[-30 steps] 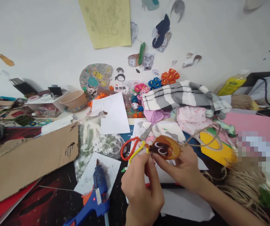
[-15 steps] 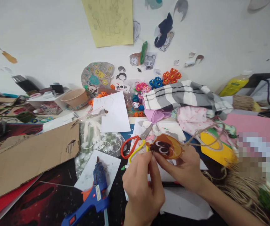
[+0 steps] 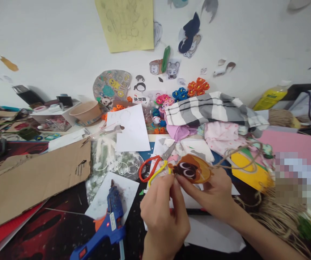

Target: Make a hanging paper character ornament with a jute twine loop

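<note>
One brown cutout (image 3: 195,168) held up over the desk (image 3: 60,234), right hand (image 3: 216,193) gripping it, left hand (image 3: 163,215) pinching at its left edge, on what I cannot tell, scissors (image 3: 168,153) lying just beyond, glue gun (image 3: 117,231) to the left, twine (image 3: 277,213) heaped to the right.

A flat, glossy cut-out (image 3: 202,167) with a rounded outline is held above the desk (image 3: 63,231), just right of the scene's middle. It is amber-orange, with a dark brown face patch and two large white eyes (image 3: 190,175) with dark pupils. It lies sideways, one eye above the other. Beige twine (image 3: 235,168) meets its right end and loops off rightward; how it is fixed cannot be seen.
</note>
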`<move>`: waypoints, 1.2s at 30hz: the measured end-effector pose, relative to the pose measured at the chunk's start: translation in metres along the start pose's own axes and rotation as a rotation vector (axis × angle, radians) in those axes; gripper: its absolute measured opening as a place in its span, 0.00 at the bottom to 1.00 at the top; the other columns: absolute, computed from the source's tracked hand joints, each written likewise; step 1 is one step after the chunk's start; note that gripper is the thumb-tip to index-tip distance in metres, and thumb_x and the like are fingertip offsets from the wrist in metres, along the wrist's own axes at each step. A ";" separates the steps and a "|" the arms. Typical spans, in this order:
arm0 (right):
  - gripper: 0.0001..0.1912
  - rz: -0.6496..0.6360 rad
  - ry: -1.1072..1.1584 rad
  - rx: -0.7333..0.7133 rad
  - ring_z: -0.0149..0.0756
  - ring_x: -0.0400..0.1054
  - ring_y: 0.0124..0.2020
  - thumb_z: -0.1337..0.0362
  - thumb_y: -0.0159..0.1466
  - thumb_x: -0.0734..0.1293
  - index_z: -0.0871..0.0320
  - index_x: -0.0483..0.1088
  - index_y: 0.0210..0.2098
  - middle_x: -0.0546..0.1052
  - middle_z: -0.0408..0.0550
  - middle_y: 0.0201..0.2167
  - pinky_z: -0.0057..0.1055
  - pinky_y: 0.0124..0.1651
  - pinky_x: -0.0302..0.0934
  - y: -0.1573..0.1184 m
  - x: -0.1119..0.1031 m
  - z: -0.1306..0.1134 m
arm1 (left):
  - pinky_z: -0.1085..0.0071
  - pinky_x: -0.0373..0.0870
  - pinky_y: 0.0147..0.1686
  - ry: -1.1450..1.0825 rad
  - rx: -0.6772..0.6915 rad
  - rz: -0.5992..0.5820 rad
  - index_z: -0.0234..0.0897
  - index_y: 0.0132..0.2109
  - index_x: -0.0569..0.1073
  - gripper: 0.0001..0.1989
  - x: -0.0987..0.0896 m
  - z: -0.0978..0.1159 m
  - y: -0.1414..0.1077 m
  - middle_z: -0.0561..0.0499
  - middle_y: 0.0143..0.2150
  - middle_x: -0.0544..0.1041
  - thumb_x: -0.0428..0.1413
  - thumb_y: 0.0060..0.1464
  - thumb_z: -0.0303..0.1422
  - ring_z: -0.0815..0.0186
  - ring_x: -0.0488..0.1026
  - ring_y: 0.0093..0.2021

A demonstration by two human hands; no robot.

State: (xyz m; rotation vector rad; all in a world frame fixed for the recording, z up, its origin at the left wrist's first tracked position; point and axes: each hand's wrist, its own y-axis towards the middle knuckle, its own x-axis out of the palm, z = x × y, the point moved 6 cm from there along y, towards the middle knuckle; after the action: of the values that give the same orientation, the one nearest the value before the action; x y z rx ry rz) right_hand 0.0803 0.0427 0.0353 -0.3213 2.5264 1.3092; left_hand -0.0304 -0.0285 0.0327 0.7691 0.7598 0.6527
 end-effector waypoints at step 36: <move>0.08 -0.095 -0.108 -0.075 0.34 0.78 0.31 0.72 0.64 0.68 0.54 0.74 0.42 0.82 0.44 0.33 0.28 0.32 0.73 -0.001 0.003 -0.004 | 0.75 0.65 0.26 0.050 0.018 -0.032 0.34 0.39 0.69 0.08 0.004 -0.001 0.001 0.54 0.26 0.69 0.52 0.58 0.18 0.70 0.68 0.25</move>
State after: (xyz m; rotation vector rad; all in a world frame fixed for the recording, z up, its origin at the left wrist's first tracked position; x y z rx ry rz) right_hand 0.0775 0.0385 0.0363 -0.3715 2.3475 1.3497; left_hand -0.0290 -0.0248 0.0323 0.7586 0.8227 0.6390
